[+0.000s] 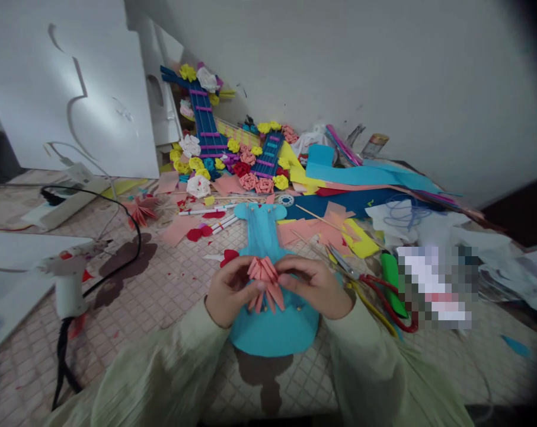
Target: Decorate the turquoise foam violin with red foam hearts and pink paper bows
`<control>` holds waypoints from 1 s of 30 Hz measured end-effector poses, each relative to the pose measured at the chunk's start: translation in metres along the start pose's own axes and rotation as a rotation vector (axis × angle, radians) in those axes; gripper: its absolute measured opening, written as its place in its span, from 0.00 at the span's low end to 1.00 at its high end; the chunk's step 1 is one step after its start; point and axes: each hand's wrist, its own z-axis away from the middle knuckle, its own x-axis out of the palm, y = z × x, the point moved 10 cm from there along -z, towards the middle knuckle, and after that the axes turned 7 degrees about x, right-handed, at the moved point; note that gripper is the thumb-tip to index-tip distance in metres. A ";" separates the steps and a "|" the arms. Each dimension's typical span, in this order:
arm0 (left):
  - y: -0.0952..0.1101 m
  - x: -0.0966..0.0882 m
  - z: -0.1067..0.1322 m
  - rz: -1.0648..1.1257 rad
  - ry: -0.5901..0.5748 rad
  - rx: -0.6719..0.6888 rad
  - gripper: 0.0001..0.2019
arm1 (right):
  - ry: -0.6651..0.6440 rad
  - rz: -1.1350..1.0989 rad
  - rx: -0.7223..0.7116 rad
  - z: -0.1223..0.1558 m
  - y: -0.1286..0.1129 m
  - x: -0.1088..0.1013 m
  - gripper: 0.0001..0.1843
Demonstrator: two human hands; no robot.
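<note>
My left hand (226, 289) and my right hand (315, 286) are both closed on a pink pleated paper flower (265, 280), pinching it from either side near the middle of the view. The flower's pointed petals fan downward between my fingers. Beneath my hands lies a turquoise guitar-shaped foam cutout (268, 308) on the tiled table (170, 284). Pale green sleeves cover both my forearms.
A white glue gun (68, 276) with a black cord stands at the left. A power strip (66, 198) lies behind it. Blue foam guitars with paper roses (233, 157) lean at the back. Scissors (346, 267), skewers, pens and coloured foam scraps (352, 178) crowd the right.
</note>
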 end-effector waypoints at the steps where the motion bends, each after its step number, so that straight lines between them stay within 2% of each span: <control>1: -0.007 -0.002 0.000 0.046 0.018 -0.049 0.13 | 0.000 -0.017 0.018 0.000 0.002 -0.001 0.07; 4: -0.025 -0.001 0.002 0.155 0.030 -0.183 0.12 | 0.039 -0.045 0.085 -0.001 0.010 -0.004 0.09; 7: -0.030 0.002 0.002 0.161 0.001 -0.219 0.12 | 0.054 -0.082 0.151 -0.001 0.019 -0.001 0.10; 13: -0.024 0.005 0.001 0.075 -0.037 -0.180 0.13 | 0.017 -0.094 0.200 -0.002 0.026 0.007 0.09; 22: -0.002 0.007 0.002 -0.154 -0.098 0.000 0.19 | 0.106 -0.145 0.044 0.000 0.013 -0.002 0.07; 27: 0.003 0.009 0.003 -0.184 -0.119 0.060 0.18 | 0.148 -0.106 0.059 0.001 0.015 -0.002 0.06; 30: 0.002 0.007 0.002 -0.167 -0.104 0.052 0.17 | 0.128 -0.130 0.074 0.001 0.017 -0.001 0.06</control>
